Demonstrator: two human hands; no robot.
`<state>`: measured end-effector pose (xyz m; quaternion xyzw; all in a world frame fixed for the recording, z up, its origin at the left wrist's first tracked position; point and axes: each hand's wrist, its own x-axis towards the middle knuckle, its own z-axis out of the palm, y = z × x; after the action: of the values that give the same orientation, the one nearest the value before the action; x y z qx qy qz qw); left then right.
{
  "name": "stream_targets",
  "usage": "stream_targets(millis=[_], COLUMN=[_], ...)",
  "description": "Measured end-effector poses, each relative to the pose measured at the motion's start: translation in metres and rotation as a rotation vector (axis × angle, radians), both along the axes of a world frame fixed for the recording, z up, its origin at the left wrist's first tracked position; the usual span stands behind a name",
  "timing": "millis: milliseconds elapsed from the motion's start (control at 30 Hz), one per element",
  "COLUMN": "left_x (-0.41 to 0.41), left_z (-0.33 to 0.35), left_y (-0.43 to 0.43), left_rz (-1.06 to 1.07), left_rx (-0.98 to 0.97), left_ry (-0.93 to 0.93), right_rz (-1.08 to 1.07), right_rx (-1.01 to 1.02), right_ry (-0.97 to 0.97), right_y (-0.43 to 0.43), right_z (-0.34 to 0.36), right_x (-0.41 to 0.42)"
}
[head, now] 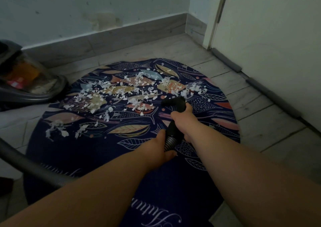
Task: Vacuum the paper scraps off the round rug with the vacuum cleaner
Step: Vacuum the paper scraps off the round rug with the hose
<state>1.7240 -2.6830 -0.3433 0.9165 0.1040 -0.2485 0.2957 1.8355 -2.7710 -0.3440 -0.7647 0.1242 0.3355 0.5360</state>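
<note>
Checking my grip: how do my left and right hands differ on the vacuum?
The right hand grips the black handle behind the nozzle; the left hand holds the ribbed hose farther back. The right hand wraps over the top; the left hand cups from the side. Both curl round the vacuum's tube.

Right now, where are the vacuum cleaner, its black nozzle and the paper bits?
vacuum cleaner [29, 80]: head view, on its see-through dust bin.
black nozzle [173, 102]: head view, on its bent front end.
paper scraps [139, 80]: head view, on a white heap among the far ones.
</note>
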Motion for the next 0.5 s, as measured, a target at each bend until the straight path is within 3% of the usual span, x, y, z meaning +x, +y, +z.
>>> stream_targets(millis=[500], left_x=[0.003], left_z=[0.007], left_y=[-0.04], left_rz=[-0.155], left_rx=[-0.057], left_ry=[0.005], right_rz=[-0.126], right_rx=[-0.141], right_ry=[-0.045], right_y=[-0.054], right_z=[0.005], right_x=[-0.004])
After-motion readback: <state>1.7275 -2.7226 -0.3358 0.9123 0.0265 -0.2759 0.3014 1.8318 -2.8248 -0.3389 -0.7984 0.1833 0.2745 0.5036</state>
